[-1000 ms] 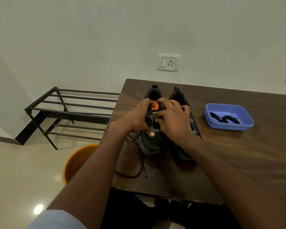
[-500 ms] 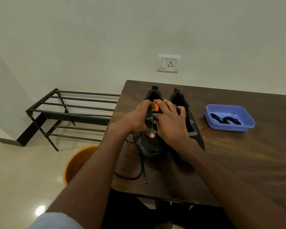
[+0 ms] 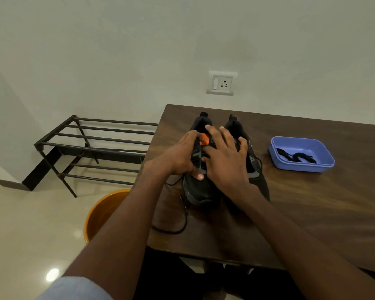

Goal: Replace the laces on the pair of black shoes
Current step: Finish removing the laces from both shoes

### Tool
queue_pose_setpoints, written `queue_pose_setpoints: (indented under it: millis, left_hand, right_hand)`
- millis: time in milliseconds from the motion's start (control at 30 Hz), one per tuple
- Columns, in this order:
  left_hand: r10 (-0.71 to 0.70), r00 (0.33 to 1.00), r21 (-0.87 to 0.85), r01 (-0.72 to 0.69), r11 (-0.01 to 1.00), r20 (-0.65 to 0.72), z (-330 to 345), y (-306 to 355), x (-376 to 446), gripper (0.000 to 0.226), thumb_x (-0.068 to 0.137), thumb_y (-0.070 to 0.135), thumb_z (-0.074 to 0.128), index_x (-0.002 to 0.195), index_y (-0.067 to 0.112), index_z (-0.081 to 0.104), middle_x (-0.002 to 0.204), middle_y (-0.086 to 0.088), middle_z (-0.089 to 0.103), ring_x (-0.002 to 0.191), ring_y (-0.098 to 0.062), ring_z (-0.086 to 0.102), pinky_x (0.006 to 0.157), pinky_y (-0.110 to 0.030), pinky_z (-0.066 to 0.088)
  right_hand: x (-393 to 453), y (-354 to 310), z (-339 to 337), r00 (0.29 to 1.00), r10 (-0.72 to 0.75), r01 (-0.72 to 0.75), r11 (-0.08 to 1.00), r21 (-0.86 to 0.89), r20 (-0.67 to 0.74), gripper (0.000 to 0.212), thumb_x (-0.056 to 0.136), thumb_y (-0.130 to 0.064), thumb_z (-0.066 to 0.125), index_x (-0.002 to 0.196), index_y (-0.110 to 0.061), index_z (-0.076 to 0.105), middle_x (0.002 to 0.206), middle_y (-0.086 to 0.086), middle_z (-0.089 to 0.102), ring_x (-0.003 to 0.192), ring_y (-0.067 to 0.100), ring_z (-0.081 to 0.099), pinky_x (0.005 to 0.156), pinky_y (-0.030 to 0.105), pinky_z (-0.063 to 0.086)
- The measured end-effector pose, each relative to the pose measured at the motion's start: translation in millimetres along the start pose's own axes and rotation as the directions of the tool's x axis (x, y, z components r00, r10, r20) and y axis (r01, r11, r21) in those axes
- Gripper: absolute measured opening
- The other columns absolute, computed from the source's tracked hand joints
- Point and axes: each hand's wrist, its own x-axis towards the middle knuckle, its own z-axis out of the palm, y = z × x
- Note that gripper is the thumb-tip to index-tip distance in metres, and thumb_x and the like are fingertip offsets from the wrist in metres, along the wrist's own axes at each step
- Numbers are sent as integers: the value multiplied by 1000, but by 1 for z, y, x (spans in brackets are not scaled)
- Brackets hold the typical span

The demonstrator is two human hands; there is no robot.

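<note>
Two black shoes stand side by side on the dark wooden table [image 3: 312, 213], toes towards me. My left hand [image 3: 175, 156] grips the left shoe [image 3: 195, 191] at the side of its lacing, with the thumb lying on the upper. My right hand [image 3: 225, 165] hovers over the tongues with its fingers spread and fairly straight, covering much of the right shoe [image 3: 257, 169]. An orange patch [image 3: 204, 140] shows on the left shoe's tongue. A loose black lace [image 3: 178, 226] trails from the left shoe across the table towards the near edge.
A blue plastic tray [image 3: 325, 158] with black laces [image 3: 296, 157] in it sits on the table to the right. An orange bucket [image 3: 100, 213] stands on the floor beside the table's left edge. A dark metal shoe rack [image 3: 95, 146] stands against the wall at left.
My right hand's fingers have uncurled from the lacing and now stretch out over the tongues. My left hand keeps its hold on the left shoe. The view has tilted slightly.
</note>
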Motion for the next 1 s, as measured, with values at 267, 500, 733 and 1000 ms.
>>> queue_pose_setpoints:
  millis: [267,500,733,1000]
  left_hand:
    - [-13,1000,-24,14,1000,9,0,-1,1,103,63,12,96,141,30,32,150,5,31,125,-12,33,103,-31,39]
    - [-6,1000,-10,6,1000,7,0,1,0,100,63,12,95,139,29,32,147,6,32,124,-12,35,101,-31,40]
    - [-17,1000,6,16,1000,8,-2,5,-1,100,64,12,95,140,27,32,147,3,33,123,-13,37,101,-33,43]
    - [-52,999,28,51,998,16,-3,5,-1,100,63,14,96,139,30,32,151,3,30,139,-27,39,108,-38,43]
  right_hand:
    - [4,27,-32,716,660,-507,716,480,-228,16,94,-15,60,82,-26,60,119,1,56,98,28,60,92,43,40]
    - [4,16,-15,997,60,-61,998,-25,-39,41,91,-29,68,132,-26,61,168,1,18,156,28,16,117,64,24]
    - [8,15,-6,1000,-16,15,999,32,19,13,90,-30,73,103,-33,74,145,-5,52,137,23,44,116,59,24]
    - [2,26,-43,765,637,-536,712,453,-95,18,91,-5,63,90,-23,60,95,-2,64,93,26,63,96,50,47]
